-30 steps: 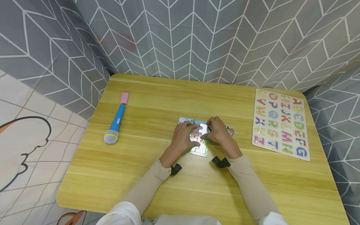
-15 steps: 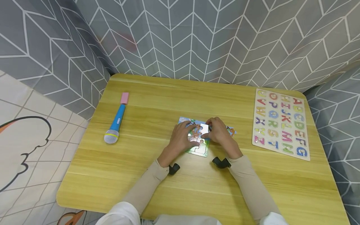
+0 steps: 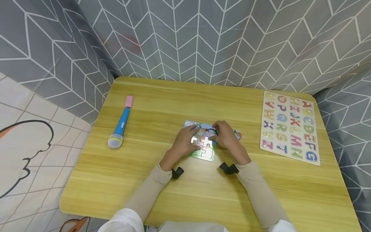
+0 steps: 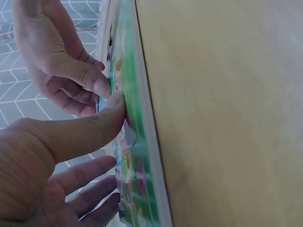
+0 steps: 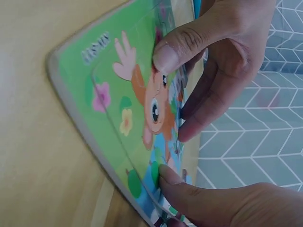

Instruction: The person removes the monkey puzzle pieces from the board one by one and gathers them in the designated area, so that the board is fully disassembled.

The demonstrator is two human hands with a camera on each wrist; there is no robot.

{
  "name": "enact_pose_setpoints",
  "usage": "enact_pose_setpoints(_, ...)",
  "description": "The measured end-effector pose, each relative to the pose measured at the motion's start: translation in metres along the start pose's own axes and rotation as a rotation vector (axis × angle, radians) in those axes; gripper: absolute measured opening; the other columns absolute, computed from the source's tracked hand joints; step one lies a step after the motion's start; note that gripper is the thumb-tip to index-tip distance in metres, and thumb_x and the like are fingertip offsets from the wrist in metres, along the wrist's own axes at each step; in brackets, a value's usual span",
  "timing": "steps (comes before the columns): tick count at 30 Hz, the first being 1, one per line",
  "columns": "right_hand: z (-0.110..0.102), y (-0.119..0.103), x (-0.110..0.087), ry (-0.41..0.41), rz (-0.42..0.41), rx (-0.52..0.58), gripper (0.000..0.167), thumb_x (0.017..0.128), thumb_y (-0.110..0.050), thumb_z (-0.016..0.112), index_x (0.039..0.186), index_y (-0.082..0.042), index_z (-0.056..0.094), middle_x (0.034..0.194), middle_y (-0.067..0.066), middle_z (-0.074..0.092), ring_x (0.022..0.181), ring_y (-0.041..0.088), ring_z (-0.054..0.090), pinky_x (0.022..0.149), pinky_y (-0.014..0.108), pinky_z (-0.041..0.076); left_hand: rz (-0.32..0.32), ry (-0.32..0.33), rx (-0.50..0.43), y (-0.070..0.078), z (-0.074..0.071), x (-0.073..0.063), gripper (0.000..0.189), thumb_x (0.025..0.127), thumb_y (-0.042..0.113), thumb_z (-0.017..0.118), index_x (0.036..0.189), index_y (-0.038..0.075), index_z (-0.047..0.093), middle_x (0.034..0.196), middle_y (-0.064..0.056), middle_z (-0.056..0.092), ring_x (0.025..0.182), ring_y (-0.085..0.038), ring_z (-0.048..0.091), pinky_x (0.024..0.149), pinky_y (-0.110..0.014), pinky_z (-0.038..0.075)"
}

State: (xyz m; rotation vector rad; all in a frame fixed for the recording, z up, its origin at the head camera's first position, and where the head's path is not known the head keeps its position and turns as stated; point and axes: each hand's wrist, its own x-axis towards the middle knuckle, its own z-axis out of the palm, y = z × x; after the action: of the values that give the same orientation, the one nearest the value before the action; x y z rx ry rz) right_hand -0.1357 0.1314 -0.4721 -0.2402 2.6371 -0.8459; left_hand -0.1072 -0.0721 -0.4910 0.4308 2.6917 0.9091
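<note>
A picture puzzle (image 3: 206, 154) with a cartoon monkey on it lies on the table in front of me. My left hand (image 3: 184, 140) rests over its left part, fingers spread and fairly straight, the thumb (image 4: 111, 120) touching the picture. At the upper right of the puzzle my right hand (image 3: 226, 135) has curled fingers; its thumb (image 5: 171, 176) presses on the blue and green part, pinching a puzzle piece mostly hidden by the fingers. Another puzzle piece (image 3: 239, 135) with an orange figure shows just right of that hand.
A blue toy microphone (image 3: 120, 124) lies at the left, with a pink block (image 3: 128, 101) at its handle end. An alphabet board (image 3: 290, 129) with coloured letters lies at the right. Grey patterned curtains (image 3: 185, 42) hang behind the table (image 3: 162, 100).
My left hand has shifted slightly left and down, uncovering more of the puzzle. The right hand stays almost in place, and the bright glare on the piece beside its thumb has faded.
</note>
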Motion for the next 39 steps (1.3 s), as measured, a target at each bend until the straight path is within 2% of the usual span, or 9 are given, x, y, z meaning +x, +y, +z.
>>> enact_pose_setpoints(7,0.002,0.001,-0.001,0.049,-0.018,0.054,0.045,0.088,-0.013,0.078,0.125,0.001,0.058,0.112,0.018,0.063,0.100,0.032,0.059,0.087,0.044,0.053,-0.009,-0.009,0.010,0.001,0.000,0.000,0.076,0.081,0.024,0.085,0.146,0.006,0.051,0.161,-0.012,0.040,0.150,-0.035,0.036,0.126,-0.057,0.024)
enact_pose_setpoints(13,0.005,0.002,-0.004,0.099,-0.026,0.109,0.043,0.087,-0.010,0.078,0.123,0.001,0.057,0.111,0.019,0.066,0.100,0.033,0.063,0.088,0.045,0.055,-0.007,-0.016,0.024,0.002,-0.001,0.000,0.073,0.081,0.024,0.085,0.145,0.009,0.054,0.161,-0.011,0.040,0.150,-0.035,0.036,0.125,-0.059,0.024)
enact_pose_setpoints(18,0.008,0.002,-0.006,0.129,-0.067,0.123,0.039,0.088,-0.008,0.076,0.120,0.000,0.056,0.106,0.017,0.065,0.094,0.030,0.061,0.082,0.041,0.054,-0.013,-0.023,0.034,0.003,-0.002,0.000,0.072,0.081,0.025,0.085,0.145,0.010,0.055,0.161,-0.011,0.039,0.150,-0.035,0.035,0.124,-0.059,0.025)
enact_pose_setpoints(26,0.012,0.003,-0.009,0.173,-0.163,0.101,0.028,0.090,-0.010,0.075,0.108,-0.004,0.053,0.088,0.014,0.068,0.067,0.019,0.052,0.062,0.028,0.043,-0.004,-0.038,0.079,0.004,-0.003,0.001,0.072,0.083,0.028,0.083,0.146,0.012,0.053,0.162,-0.011,0.038,0.151,-0.033,0.034,0.125,-0.059,0.025)
enact_pose_setpoints(33,0.014,0.005,-0.012,0.208,-0.231,0.068,0.024,0.087,-0.009,0.078,0.095,-0.004,0.056,0.085,0.013,0.072,0.064,0.015,0.054,0.059,0.024,0.042,0.013,-0.044,0.121,0.003,-0.001,0.001,0.071,0.085,0.031,0.080,0.148,0.012,0.051,0.163,-0.011,0.037,0.152,-0.033,0.033,0.124,-0.059,0.026)
enact_pose_setpoints(35,0.014,0.006,-0.013,0.205,-0.240,0.067,0.023,0.087,-0.009,0.078,0.095,-0.004,0.056,0.084,0.013,0.072,0.064,0.017,0.056,0.058,0.025,0.043,0.015,-0.046,0.126,0.003,-0.001,0.001,0.071,0.086,0.032,0.080,0.148,0.013,0.051,0.163,-0.011,0.037,0.152,-0.032,0.033,0.124,-0.059,0.026)
enact_pose_setpoints(39,0.016,0.007,-0.014,0.207,-0.256,0.092,0.023,0.088,-0.008,0.077,0.096,-0.003,0.056,0.087,0.016,0.073,0.073,0.026,0.070,0.066,0.035,0.058,0.016,-0.045,0.125,0.002,-0.001,0.001,0.072,0.086,0.032,0.080,0.148,0.013,0.051,0.163,-0.011,0.036,0.152,-0.032,0.033,0.124,-0.059,0.026)
